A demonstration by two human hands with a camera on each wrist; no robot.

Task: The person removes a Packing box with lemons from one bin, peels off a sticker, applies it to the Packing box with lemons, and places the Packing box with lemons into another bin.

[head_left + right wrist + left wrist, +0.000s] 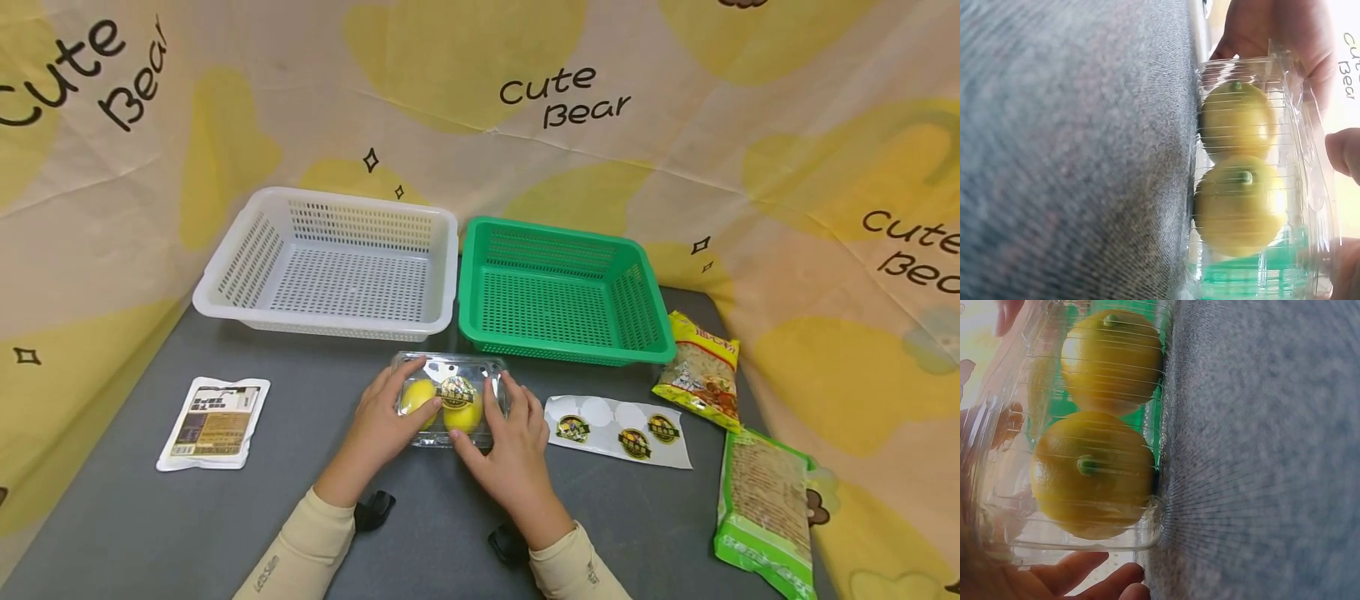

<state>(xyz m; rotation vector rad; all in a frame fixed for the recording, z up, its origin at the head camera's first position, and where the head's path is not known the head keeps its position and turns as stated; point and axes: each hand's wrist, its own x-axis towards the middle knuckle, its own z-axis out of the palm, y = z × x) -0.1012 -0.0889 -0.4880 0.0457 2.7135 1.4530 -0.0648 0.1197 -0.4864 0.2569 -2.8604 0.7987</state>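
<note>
A clear plastic clamshell box (450,440) with two lemons (418,400) inside lies on the grey table between both hands. A round dark-and-gold sticker (457,392) is on its lid. My left hand (384,412) holds the box's left end, its thumb over the lid beside the sticker and its fingers along the end. Over the right part of the box, my right hand (513,446) has fingers on the lid and right edge. Its thumb (1344,153) extends near the front of the lid. Through the ribbed wall, the lemons (1092,475) show green stem ends.
Behind the box stand a white basket (330,325) and a green basket (555,350). A sticker sheet (600,446) lies to the right. Farther right are a yellow food packet (701,371) and a green-edged packet (768,508). At left lies a white pouch (213,422).
</note>
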